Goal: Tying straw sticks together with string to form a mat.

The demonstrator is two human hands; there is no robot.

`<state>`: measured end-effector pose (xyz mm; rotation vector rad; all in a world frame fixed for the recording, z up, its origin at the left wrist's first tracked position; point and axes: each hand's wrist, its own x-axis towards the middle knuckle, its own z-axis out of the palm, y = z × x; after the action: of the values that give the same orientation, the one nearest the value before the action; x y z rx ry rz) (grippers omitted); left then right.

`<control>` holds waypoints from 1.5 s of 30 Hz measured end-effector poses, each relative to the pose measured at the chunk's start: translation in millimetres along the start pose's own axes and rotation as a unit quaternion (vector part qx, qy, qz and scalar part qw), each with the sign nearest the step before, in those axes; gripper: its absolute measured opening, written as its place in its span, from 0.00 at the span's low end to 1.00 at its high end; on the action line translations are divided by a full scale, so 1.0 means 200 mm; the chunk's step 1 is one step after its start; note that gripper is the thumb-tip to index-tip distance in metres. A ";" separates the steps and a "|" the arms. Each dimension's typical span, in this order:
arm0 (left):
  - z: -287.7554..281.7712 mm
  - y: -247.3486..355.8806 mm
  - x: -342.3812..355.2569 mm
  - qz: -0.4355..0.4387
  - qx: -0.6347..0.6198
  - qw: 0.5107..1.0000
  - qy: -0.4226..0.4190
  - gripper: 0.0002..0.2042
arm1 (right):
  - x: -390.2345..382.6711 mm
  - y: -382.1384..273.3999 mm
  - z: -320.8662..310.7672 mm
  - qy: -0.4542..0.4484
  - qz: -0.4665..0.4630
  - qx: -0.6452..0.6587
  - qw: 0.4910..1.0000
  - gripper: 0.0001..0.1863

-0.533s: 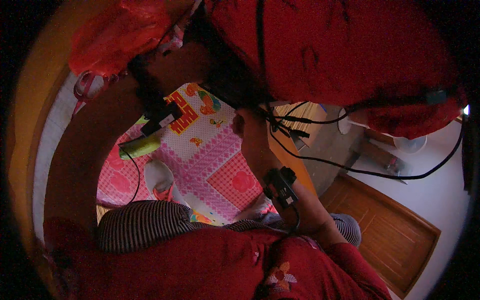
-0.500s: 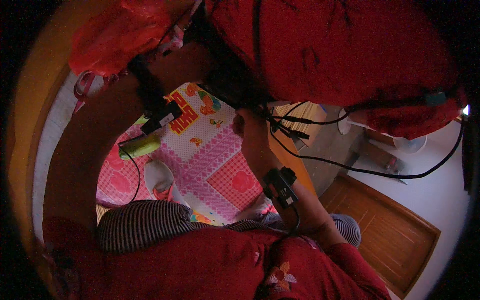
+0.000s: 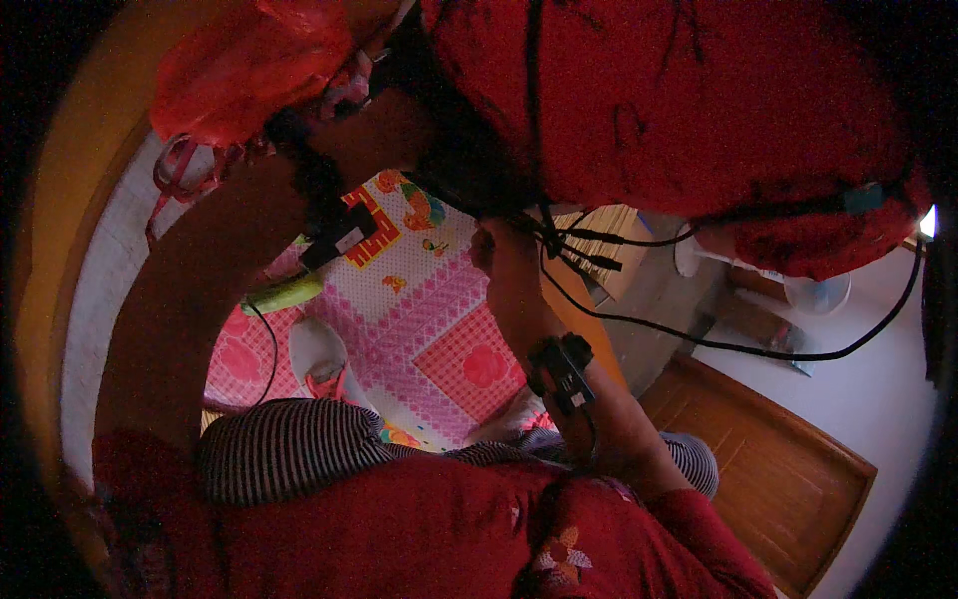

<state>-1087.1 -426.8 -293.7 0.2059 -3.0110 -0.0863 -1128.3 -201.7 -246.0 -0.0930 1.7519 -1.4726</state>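
Note:
A large red cloth [image 3: 679,100] hangs overhead across the top right. My left hand [image 3: 384,130] is raised to its lower edge, in deep shadow, and seems closed on the fabric. A black band [image 3: 334,225] sits on that wrist. A red plastic bag [image 3: 249,70] hangs just left of this hand. My right hand [image 3: 494,250] is also raised, with a black wrist device [image 3: 564,369] on the forearm. Its fingertips meet a bunch of black cables [image 3: 569,240] under the cloth, and the fingers are hidden.
Below lie a pink patterned floor mat [image 3: 449,319], a white shoe [image 3: 319,359] and a green object [image 3: 284,293]. A wooden door [image 3: 778,469] and a white fan [image 3: 813,290] are at the right. My striped trousers [image 3: 289,449] and red top fill the lower edge.
Both arms stay raised in nearly the same place. The left wrist has shifted very slightly, and nothing was taken or let go.

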 end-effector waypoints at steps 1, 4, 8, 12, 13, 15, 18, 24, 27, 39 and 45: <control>0.01 0.01 0.01 0.002 0.001 1.000 0.001 0.16 | 0.02 0.03 -0.03 -0.014 -0.014 0.001 1.000 0.10; 0.00 0.01 -0.03 -0.011 0.015 1.000 0.014 0.16 | 0.04 0.07 -0.05 0.001 -0.005 0.005 1.000 0.10; -0.03 -0.04 -0.15 -0.050 0.035 0.997 0.043 0.16 | 0.06 0.12 -0.03 -0.026 0.002 0.036 0.999 0.09; -0.04 -0.10 -0.18 -0.067 0.045 0.995 0.052 0.15 | 0.03 0.10 0.02 -0.008 0.003 0.064 0.998 0.08; -0.04 -0.11 -0.20 -0.068 0.049 0.995 0.047 0.15 | 0.02 0.10 0.05 0.030 0.022 0.086 0.996 0.07; -0.01 -0.07 -0.02 -0.032 0.053 0.998 0.032 0.15 | 0.05 0.02 0.00 0.052 0.031 0.088 0.994 0.08; 0.02 -0.06 -0.11 -0.051 0.068 0.995 0.044 0.15 | 0.04 0.05 0.01 0.011 0.011 0.015 1.000 0.08; 0.06 -0.04 -0.13 -0.053 0.086 0.994 0.031 0.14 | 0.00 0.05 0.08 0.009 0.018 0.052 0.998 0.08; 0.04 -0.02 -0.09 -0.062 0.079 0.994 0.045 0.14 | 0.01 0.05 0.07 0.045 0.027 0.050 0.997 0.08; -0.11 0.06 -0.21 -0.152 0.041 0.969 0.188 0.11 | 0.07 0.13 0.06 0.059 0.025 0.072 0.995 0.07; -0.13 0.24 -0.35 -0.107 -0.077 0.976 0.174 0.13 | 0.02 0.12 0.10 0.043 -0.015 0.083 0.996 0.08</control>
<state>-1022.0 -370.8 -273.3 0.4751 -2.6103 -0.2734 -1107.8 -212.8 -267.0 0.0302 1.6946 -1.6590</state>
